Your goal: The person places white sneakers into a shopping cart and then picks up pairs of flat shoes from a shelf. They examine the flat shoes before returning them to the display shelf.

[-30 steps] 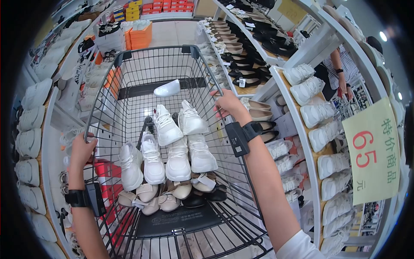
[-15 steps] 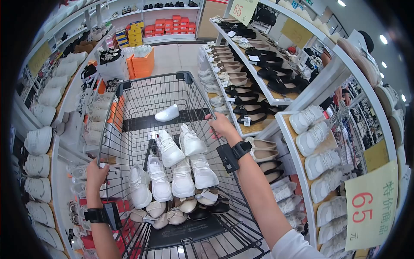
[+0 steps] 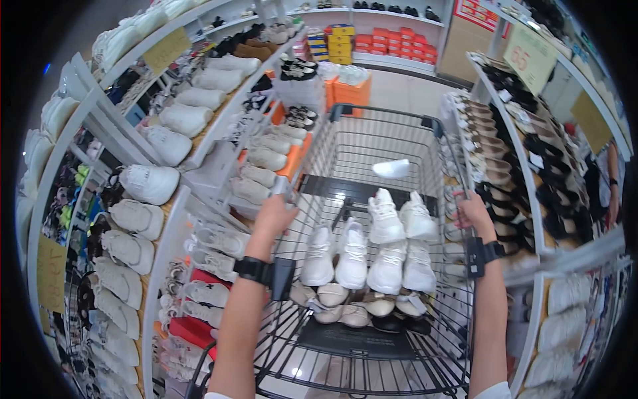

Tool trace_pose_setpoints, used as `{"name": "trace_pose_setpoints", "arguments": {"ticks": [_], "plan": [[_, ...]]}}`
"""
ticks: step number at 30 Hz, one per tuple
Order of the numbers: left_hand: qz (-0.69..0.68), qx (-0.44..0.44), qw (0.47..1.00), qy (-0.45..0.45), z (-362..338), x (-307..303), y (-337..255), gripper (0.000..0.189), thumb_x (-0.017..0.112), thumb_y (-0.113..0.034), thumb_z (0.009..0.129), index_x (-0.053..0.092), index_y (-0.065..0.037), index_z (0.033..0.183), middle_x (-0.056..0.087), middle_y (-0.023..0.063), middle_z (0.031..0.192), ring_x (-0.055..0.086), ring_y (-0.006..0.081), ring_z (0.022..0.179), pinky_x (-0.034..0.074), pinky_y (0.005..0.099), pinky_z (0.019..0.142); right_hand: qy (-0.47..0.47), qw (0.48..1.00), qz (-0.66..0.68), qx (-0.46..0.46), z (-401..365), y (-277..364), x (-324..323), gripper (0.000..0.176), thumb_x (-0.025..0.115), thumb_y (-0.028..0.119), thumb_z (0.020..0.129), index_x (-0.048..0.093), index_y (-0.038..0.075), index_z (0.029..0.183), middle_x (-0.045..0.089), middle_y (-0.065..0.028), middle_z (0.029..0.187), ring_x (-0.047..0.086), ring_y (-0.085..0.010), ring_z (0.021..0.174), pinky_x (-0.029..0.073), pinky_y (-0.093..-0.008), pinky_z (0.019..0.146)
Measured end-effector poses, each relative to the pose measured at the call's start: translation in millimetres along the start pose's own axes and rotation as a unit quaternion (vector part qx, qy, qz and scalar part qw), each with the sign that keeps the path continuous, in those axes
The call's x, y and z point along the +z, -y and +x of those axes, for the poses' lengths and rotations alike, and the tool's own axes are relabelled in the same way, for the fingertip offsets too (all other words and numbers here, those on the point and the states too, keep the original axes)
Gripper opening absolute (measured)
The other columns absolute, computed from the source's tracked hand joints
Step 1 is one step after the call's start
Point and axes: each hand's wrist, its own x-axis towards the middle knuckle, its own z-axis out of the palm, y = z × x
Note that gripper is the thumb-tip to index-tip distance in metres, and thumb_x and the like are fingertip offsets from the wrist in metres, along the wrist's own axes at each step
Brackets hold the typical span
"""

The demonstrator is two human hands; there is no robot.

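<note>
My left hand (image 3: 272,216) is closed round the left rim of a wire shopping cart (image 3: 372,139). On the opposite side, my right hand (image 3: 473,211) grips the cart's right rim. White sneakers (image 3: 351,256) stand in rows inside, with two more (image 3: 385,219) on top of them. Beige and black flat shoes (image 3: 355,315) lie at the near end, close to a dark plastic panel (image 3: 359,340). One white shoe (image 3: 391,169) rests alone farther forward in the cart.
Shelves of white shoes (image 3: 133,249) stand on the left, and racks of black and beige flats (image 3: 488,143) on the right. Orange shoe boxes (image 3: 350,93) are ahead beyond the cart. A person's arm (image 3: 613,179) shows at the far right.
The view has swung left, so the cart and both hands appear farther right. More of the left shelves shows. Both hands remain on the cart's sides.
</note>
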Motion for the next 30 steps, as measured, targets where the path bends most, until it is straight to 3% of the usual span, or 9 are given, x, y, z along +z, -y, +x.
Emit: {"name": "trace_pose_setpoints", "arguments": {"ticks": [1,2,4,7,18,21,25,27,30], "plan": [[0.005,-0.016,1.0,0.011,9.9,1.0,-11.2,0.043,0.067,-0.026,0.071,0.06,0.005,0.1,0.063,0.0263,0.086,0.063,0.0383,0.084,0.05,0.0431,0.078,0.007,1.0,0.0,-0.003,15.0,0.9,-3.4,0.039,0.042,0.002,0.077,0.052,0.013,0.113,0.056,-0.0088,0.061,0.056,-0.021,0.041,0.048,-0.0335,0.037],[0.009,0.014,1.0,-0.008,21.9,7.2,-13.8,0.042,0.067,-0.025,0.072,0.06,0.006,0.1,0.064,0.0255,0.084,0.065,0.035,0.073,0.052,0.0417,0.071,-0.001,1.0,-0.006,0.0,29.8,1.5,-6.8,0.039,0.043,0.001,0.077,0.052,0.012,0.113,0.055,-0.0088,0.061,0.056,-0.0217,0.042,0.049,-0.0339,0.038],[-0.009,-0.028,0.999,0.027,29.4,4.4,-53.8,0.041,0.066,-0.023,0.074,0.059,0.007,0.101,0.065,0.0227,0.08,0.065,0.0297,0.057,0.053,0.0385,0.061,0.009,1.0,0.001,-0.006,52.8,4.0,-20.8,0.039,0.044,0.0,0.076,0.053,0.011,0.112,0.056,-0.0094,0.063,0.058,-0.0226,0.045,0.05,-0.0348,0.039],[-0.006,-0.004,1.0,0.016,62.6,6.9,-60.7,0.039,0.065,-0.022,0.076,0.059,0.006,0.102,0.065,0.0197,0.076,0.062,0.0242,0.046,0.052,0.0351,0.053,-0.028,0.999,-0.009,-0.03,83.2,19.2,-14.9,0.036,0.045,0.001,0.075,0.055,0.01,0.108,0.058,-0.0103,0.067,0.062,-0.0223,0.051,0.052,-0.0355,0.041],[-0.002,-0.012,1.0,0.024,185.9,32.0,-128.4,0.038,0.065,-0.021,0.077,0.057,0.006,0.102,0.064,0.0176,0.072,0.061,0.0223,0.044,0.051,0.0325,0.049,-0.01,1.0,-0.005,0.002,216.5,64.7,-49.8,0.032,0.043,0.001,0.08,0.054,0.01,0.108,0.057,-0.011,0.065,0.059,-0.0227,0.046,0.049,-0.0367,0.038],[-0.006,0.015,1.0,-0.019,220.8,35.3,-145.7,0.028,0.065,-0.015,0.075,0.059,0.005,0.093,0.061,0.013,0.057,0.062,0.022,0.047,0.049,0.0328,0.048,-0.007,1.0,-0.011,-0.015,259.7,79.8,-56.9,0.03,0.044,0.005,0.082,0.053,0.012,0.11,0.057,-0.0101,0.064,0.058,-0.0226,0.044,0.048,-0.036,0.038],[0.015,0.019,0.999,-0.036,258.7,40.9,-170.5,0.031,0.065,-0.016,0.075,0.059,0.006,0.096,0.062,0.0153,0.061,0.062,0.0239,0.048,0.05,0.0346,0.052,0.002,1.0,-0.001,-0.021,307.2,100.2,-64.1,0.023,0.046,0.013,0.087,0.053,0.011,0.109,0.055,-0.0092,0.062,0.057,-0.0217,0.043,0.048,-0.0356,0.037],[0.013,-0.036,0.999,-0.002,279.7,46.9,-182.9,0.034,0.066,-0.019,0.075,0.06,0.005,0.098,0.063,0.0182,0.066,0.063,0.0258,0.051,0.052,0.0364,0.057,-0.005,0.999,0.0,-0.047,338.7,95.3,-71.3,0.022,0.046,0.014,0.087,0.055,0.011,0.107,0.052,-0.0075,0.062,0.057,-0.0203,0.046,0.05,-0.0361,0.039],[0.045,0.014,0.998,-0.029,308.3,48.5,-188.8,0.036,0.068,-0.021,0.073,0.061,0.003,0.098,0.063,0.0196,0.068,0.065,0.0267,0.056,0.052,0.0384,0.06,-0.011,0.999,-0.018,-0.044,358.6,112.7,-73.0,0.023,0.046,0.014,0.086,0.056,0.012,0.107,0.053,-0.0071,0.063,0.058,-0.0195,0.047,0.051,-0.0353,0.04]]}}
